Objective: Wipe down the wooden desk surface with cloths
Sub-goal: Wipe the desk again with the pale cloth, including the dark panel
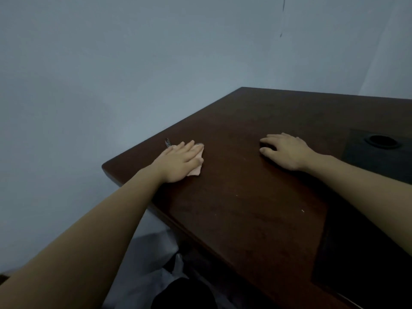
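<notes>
Two flat hands, left hand (178,160) on crumpled pink cloth (199,162), dark wooden desk (256,208)

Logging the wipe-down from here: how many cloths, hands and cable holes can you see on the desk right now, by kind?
Cloths: 1 plainly seen, the pink cloth under the left hand; whether the right hand covers a dark one cannot be told.
Hands: 2, both resting on the wooden desk.
Cable holes: 1, the round cable hole at far right.
Total: 4.
</notes>
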{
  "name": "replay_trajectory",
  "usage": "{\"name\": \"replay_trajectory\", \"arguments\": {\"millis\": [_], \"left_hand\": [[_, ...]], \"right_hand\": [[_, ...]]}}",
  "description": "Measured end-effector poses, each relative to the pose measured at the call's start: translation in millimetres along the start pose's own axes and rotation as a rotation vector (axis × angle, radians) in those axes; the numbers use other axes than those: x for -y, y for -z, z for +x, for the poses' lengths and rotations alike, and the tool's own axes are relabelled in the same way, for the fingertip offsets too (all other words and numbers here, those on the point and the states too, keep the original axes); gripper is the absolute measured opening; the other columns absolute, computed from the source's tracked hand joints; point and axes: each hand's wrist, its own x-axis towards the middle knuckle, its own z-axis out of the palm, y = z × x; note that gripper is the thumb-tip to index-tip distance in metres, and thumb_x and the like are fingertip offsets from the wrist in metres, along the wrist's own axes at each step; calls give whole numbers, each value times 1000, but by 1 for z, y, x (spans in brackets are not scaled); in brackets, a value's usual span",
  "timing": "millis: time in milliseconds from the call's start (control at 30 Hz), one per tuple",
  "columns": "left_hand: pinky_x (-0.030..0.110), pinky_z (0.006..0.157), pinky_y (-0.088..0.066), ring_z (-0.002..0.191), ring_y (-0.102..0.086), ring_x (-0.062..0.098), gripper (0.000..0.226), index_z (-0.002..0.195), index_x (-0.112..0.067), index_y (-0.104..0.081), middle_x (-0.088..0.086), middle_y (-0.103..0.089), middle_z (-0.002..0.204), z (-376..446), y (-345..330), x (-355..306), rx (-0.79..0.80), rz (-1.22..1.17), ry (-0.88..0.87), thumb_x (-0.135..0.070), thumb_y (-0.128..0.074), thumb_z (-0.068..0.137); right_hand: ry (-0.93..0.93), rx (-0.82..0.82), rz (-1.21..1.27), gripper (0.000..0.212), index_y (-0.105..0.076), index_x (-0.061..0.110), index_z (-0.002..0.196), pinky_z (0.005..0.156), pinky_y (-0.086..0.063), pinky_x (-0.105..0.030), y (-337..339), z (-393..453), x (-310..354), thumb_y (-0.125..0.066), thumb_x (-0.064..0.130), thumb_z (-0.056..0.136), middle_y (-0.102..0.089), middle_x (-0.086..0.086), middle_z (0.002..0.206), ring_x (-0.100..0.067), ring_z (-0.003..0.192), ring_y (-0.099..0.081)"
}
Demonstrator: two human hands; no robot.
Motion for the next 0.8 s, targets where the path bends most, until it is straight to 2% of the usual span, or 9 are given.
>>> {"name": "replay_trajectory", "arguments": {"millis": [133,400,633,733,800], "left_hand": [[40,124,1,156,4,22,58,162,-34,1,-2,4,170,1,1,-11,-8,-12,21,-51,-14,109],[33,125,7,154,11,10,76,159,-43,5,-13,8,168,-65,-12,-40,3,-16,-222,-77,5,91],[32,124,10,152,17,2,74,155,-51,7,-21,12,166,-86,-15,-53,8,-68,-277,-75,3,85],[32,125,9,152,14,4,68,156,-50,5,-19,10,167,-66,-10,-50,14,-60,-246,-75,-2,94],[32,124,7,154,10,9,61,159,-45,3,-15,8,168,-43,-7,-51,1,-41,-188,-64,-9,102]], "right_hand": [[15,-33,1,55,-39,30,154,120,-19,-60,-5,3,-1,-34,54,105,-30,-1,164,-30,151,-26],[15,-25,-2,55,-39,29,154,119,-17,-63,-6,2,0,-32,53,105,-31,-1,163,-30,150,-27],[-3,-17,-8,55,-35,28,156,121,-12,-61,-4,-4,3,-29,51,107,-26,-1,166,-32,153,-20],[-3,-21,-7,55,-35,28,156,120,-12,-62,-5,-2,4,-30,51,106,-27,-2,165,-31,152,-21],[-1,-24,-7,55,-35,28,156,120,-13,-62,-5,-1,4,-31,51,106,-27,-2,165,-31,152,-21]]}}
